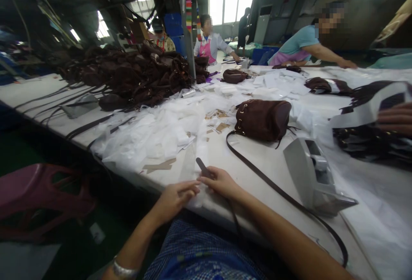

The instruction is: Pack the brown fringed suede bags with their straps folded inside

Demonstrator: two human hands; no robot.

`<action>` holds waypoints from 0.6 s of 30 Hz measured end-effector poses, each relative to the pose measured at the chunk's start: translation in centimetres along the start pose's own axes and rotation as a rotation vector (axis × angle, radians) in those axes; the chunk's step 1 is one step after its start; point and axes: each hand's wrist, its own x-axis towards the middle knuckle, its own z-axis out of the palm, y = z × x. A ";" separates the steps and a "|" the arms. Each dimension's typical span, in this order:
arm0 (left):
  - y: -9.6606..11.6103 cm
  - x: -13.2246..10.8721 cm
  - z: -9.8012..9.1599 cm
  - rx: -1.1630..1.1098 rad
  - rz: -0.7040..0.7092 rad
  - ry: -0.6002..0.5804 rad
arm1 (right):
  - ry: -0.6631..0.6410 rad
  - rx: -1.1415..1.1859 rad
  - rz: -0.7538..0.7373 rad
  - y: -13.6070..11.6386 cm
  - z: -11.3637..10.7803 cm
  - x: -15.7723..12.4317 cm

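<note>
My right hand [222,181] is closed on a dark brown strap [202,166], whose rounded end sticks out past the fingers. More of that strap hangs below my right wrist, over the table edge. My left hand [176,197] is just beside it, fingertips close to the right thumb, fingers loosely bent and apart with nothing plain between them. A brown drawstring bag [262,120] lies on its side beyond my hands. From it a long strap [267,177] curves toward the front right; whether this joins the held end is hidden by my forearm.
A grey tape dispenser [310,177] stands right of my forearm, another [80,106] at left. Crumpled clear plastic [154,127] and cardboard scraps [161,166] litter the white table [180,172]. Brown bags [138,74] are heaped behind. A co-worker's hand [397,119] is at far right; a red stool [35,190] stands left.
</note>
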 end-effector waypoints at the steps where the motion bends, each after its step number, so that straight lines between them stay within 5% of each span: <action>1: 0.0 0.8 -0.7 -0.063 -0.039 0.053 | 0.005 -0.067 0.018 0.0 0.1 -0.1; 3: 0.1 3.3 -1.8 -0.038 -0.065 0.218 | 0.017 -0.207 0.013 -0.1 0.3 -0.3; 5: 0.2 6.4 -2.1 0.155 -0.007 0.260 | 0.011 -0.306 -0.070 -0.2 0.5 -0.4; 9: 0.3 12.1 -1.2 0.389 0.115 0.011 | -0.029 -0.382 -0.190 -0.2 0.8 -0.7; 12: 0.1 14.0 -1.1 0.415 0.154 -0.101 | -0.024 -0.510 -0.183 -0.1 0.9 -1.1; 15: -0.6 14.8 -3.7 0.420 0.187 -0.140 | -0.072 -0.631 -0.196 -0.2 1.1 -1.3; 18: -1.2 17.2 -8.3 0.474 0.111 0.019 | -0.140 -0.736 -0.156 -0.4 0.9 -0.8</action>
